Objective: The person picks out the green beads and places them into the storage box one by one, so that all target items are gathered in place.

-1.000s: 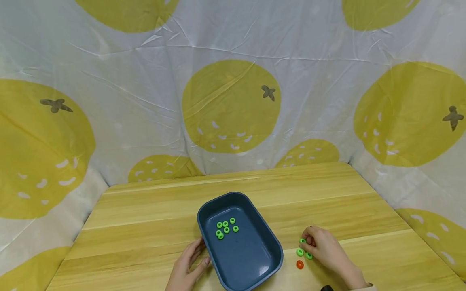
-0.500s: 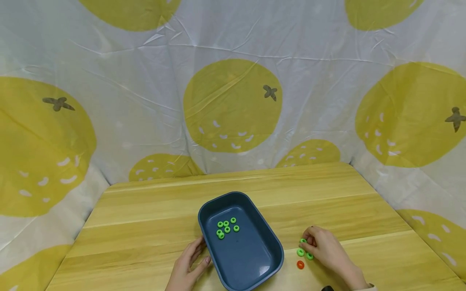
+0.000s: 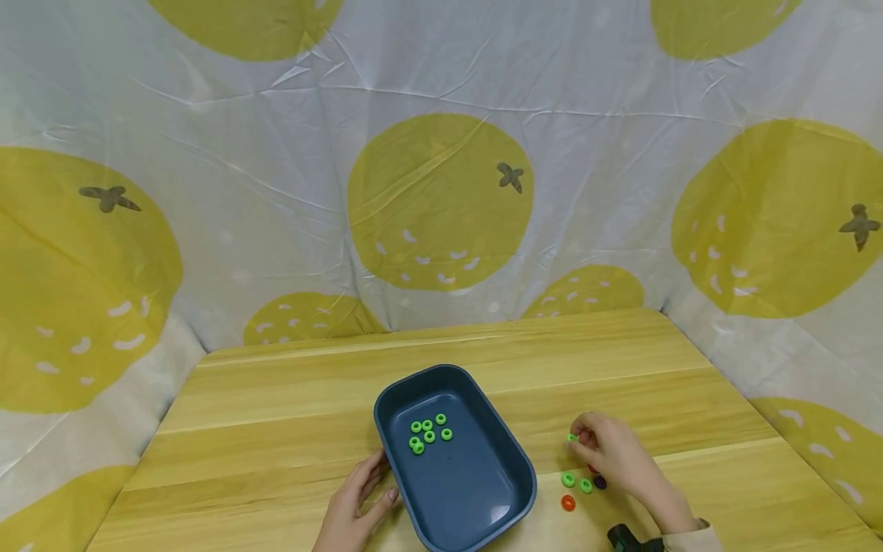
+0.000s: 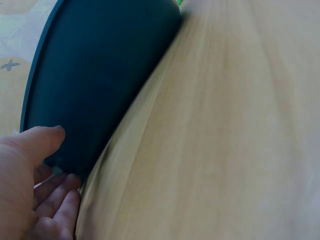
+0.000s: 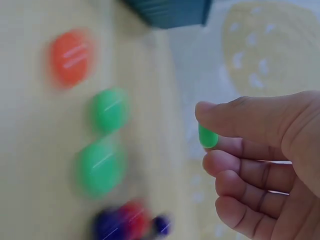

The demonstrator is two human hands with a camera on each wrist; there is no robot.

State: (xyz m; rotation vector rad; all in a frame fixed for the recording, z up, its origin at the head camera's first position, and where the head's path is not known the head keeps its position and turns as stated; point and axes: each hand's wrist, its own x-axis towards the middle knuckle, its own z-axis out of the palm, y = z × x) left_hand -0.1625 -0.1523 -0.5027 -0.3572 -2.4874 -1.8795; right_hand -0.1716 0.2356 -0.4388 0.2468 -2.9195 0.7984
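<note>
A small green bead [image 5: 208,138], rounded and smooth, is pinched above the table [image 3: 276,414] by the thumb and forefinger of the right hand [image 3: 614,456]. The smooth blue, round-cornered tray [image 3: 462,487] is touched at its side by the left hand [image 3: 350,507], its fingers relaxed. Seven green rings [image 3: 430,436] are contained there; glossy orange [image 3: 568,503], green [image 3: 568,479] and dark purple beads [image 3: 600,482] are scattered on the grained wood.

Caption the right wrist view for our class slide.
Right hand pinches a green bead; an orange bead and two more green beads lie on the table.
</note>
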